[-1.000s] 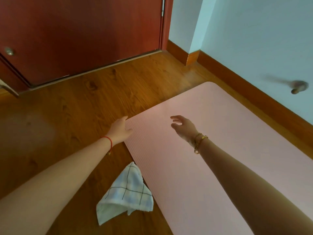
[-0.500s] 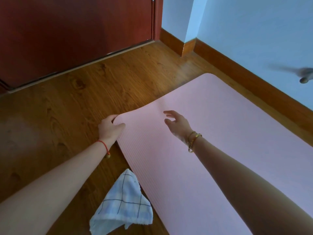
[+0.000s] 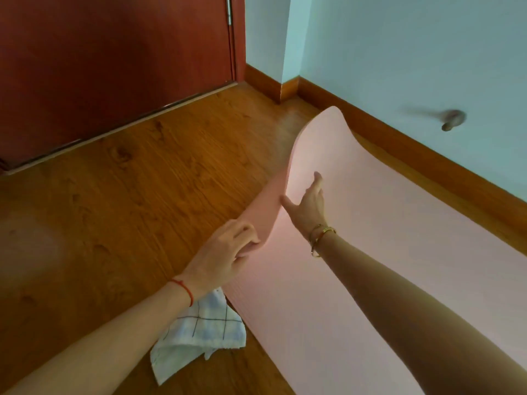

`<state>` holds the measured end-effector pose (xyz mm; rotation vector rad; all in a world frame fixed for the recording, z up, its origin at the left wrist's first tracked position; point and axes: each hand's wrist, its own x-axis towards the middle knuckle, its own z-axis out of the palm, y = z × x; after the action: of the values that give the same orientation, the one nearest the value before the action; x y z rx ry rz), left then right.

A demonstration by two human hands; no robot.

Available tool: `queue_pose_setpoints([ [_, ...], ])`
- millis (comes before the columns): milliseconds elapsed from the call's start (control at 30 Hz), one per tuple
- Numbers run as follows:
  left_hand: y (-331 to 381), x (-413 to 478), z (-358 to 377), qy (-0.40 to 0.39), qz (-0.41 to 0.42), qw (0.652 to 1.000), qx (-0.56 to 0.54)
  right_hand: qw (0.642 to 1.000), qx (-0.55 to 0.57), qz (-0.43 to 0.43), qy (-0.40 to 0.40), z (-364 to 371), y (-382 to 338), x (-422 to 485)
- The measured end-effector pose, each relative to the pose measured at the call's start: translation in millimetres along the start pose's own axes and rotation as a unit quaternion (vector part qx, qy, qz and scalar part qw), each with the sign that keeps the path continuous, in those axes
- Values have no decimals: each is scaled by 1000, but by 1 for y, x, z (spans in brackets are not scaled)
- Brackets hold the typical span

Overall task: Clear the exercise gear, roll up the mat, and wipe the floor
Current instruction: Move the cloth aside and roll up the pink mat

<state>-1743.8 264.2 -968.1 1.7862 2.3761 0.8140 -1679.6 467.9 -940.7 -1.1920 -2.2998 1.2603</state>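
Mat roll-up appears only begun: left hand (image 3: 225,258) pinches the raised end of the mat (image 3: 370,252); right hand (image 3: 308,206) presses it just beyond, fingers straight. No roll formed yet. Cloth (image 3: 199,329) lies under the left wrist on the floor (image 3: 114,209) — wiping remains.

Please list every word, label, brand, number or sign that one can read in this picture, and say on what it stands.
None: no readable text is in view.
The pink mat, the checked cloth, the red-brown door, the wall and the gold bracelets show no letters or numbers.
The wall fitting is too blurred to tell.
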Motion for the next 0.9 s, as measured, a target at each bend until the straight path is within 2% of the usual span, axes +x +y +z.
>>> queue_pose_setpoints([
  [33,0,-5,3,-30,21,998,43,989,-142,-47,15,-3,8,-3],
  [100,-3,-11,7,-77,70,990,96,925,-354,-134,19,-10,21,-8],
  [133,-4,-13,8,-99,94,984,115,898,-407,-163,-3,-13,25,-10],
  [200,-3,-13,8,-142,112,974,135,867,-458,-189,-55,-15,33,-9],
  [267,2,-12,9,-160,47,982,88,853,-477,-191,-86,-15,38,-8],
  [300,6,-9,10,-135,-4,989,52,852,-478,-193,-92,-15,39,-7],
  [367,11,2,14,-47,-106,993,24,855,-471,-196,-96,-15,40,-6],
  [400,11,10,15,-35,-171,984,28,857,-468,-195,-96,-14,41,-6],
  [467,9,24,18,-95,-304,948,28,860,-464,-188,-101,-13,45,-6],
  [533,6,31,19,-155,-365,918,12,857,-468,-189,-107,-12,49,-6],
  [633,14,33,20,-178,-374,908,64,858,-464,-184,-121,-11,56,-7],
  [700,24,30,22,-144,-347,916,141,890,-411,-151,-128,-11,58,-9],
  [800,31,18,30,-56,-238,937,251,966,-218,-56,-127,-12,53,-14],
  [900,43,10,38,-13,-170,939,298,992,12,50,-112,-12,46,-21],
])
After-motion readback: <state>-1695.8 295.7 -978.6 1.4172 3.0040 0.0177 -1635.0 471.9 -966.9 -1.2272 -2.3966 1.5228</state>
